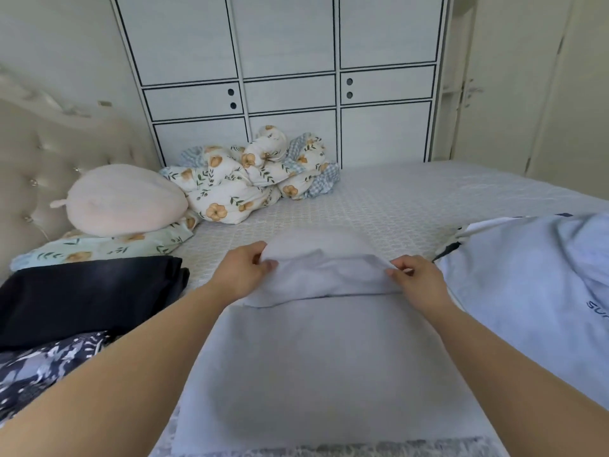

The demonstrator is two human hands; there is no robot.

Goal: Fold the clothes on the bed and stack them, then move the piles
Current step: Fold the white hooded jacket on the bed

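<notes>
A pale grey garment [316,364] lies flat on the bed in front of me, its far end lifted and doubled back. My left hand [242,272] pinches the left corner of that raised end. At the right corner my right hand [417,278] pinches the same edge. A folded dark navy garment [89,295] sits to the left, with a dark patterned piece [43,367] below it. To the right lies a light blue garment [534,291] with dark lettering.
The bed [412,199] has a pale textured cover. A pink cushion [125,199] rests on a floral pillow at the tufted headboard [39,153]. A bundled floral quilt [253,176] lies at the far side, before a white wardrobe [286,77].
</notes>
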